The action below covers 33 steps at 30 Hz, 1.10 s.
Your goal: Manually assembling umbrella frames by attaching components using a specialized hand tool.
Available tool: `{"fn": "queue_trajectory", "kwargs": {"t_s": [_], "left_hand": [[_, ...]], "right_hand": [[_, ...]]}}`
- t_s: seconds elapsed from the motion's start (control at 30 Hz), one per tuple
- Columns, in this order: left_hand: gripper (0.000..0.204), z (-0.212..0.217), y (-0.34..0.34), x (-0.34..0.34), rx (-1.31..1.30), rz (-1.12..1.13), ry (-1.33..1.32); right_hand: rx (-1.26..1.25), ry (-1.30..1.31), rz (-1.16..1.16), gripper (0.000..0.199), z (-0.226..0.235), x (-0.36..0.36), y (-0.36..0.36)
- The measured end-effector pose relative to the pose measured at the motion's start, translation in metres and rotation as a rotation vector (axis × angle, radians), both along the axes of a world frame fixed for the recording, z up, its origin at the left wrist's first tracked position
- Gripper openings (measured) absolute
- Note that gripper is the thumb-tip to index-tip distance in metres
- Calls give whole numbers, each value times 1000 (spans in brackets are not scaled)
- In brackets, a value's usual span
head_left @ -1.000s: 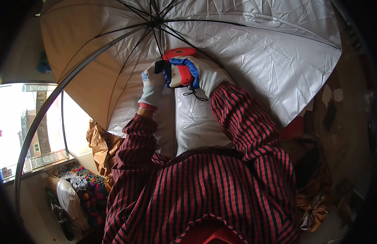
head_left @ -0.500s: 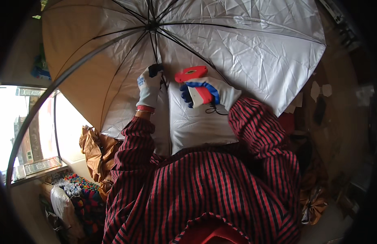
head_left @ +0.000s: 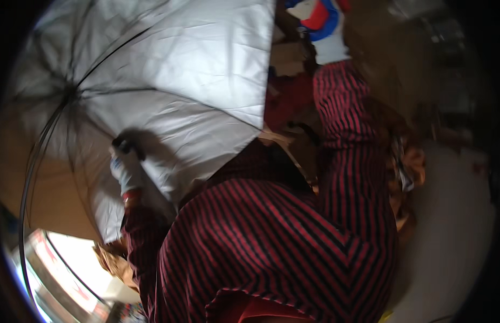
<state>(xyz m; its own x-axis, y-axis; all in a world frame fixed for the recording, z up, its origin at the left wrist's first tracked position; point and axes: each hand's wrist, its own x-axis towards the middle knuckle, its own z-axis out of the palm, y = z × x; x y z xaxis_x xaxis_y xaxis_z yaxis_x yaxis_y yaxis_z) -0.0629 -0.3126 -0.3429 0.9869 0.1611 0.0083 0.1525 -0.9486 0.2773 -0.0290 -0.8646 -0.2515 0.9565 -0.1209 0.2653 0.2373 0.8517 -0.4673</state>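
Observation:
A spread umbrella (head_left: 207, 64) with a silvery lining and dark ribs fills the left and top of the view, its ribs meeting at a dark hub (head_left: 70, 92). My left hand (head_left: 126, 164), in a white glove with dark fingertips, is closed on one of the thin ribs below the hub; motion blurs the exact grip. Away from the cloth, at the top right, my right hand (head_left: 328, 32) wears a white and blue glove. Its fingers wrap round a red and white handheld tool (head_left: 316, 16), partly cut off by the upper rim.
Past the umbrella's right edge lie dark red and brown things (head_left: 289, 99), blurred. Crumpled brown material (head_left: 413, 164) is at the right, with more brown material (head_left: 114, 261) at lower left near a bright window (head_left: 72, 253). A dark curved bar (head_left: 23, 215) runs down the left.
The view has swung right, so the umbrella and my left hand sit further left and lower. My right hand has moved from beside the ribs to the far right with the red and white tool.

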Motion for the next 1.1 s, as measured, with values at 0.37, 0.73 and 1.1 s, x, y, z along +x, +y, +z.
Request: {"fn": "queue_trajectory", "kwargs": {"t_s": [0.37, 0.73, 1.1], "left_hand": [[36, -39, 35, -1, -134, 3, -45], [30, -41, 14, 16, -229, -52, -86], [30, -57, 19, 12, -314, 2, -161]], "right_hand": [[-1364, 1012, 139, 39, -209, -141, 13], [-2269, 1380, -365, 58, -355, -203, 4], [-2052, 1680, -549, 72, -353, -184, 14]]}}
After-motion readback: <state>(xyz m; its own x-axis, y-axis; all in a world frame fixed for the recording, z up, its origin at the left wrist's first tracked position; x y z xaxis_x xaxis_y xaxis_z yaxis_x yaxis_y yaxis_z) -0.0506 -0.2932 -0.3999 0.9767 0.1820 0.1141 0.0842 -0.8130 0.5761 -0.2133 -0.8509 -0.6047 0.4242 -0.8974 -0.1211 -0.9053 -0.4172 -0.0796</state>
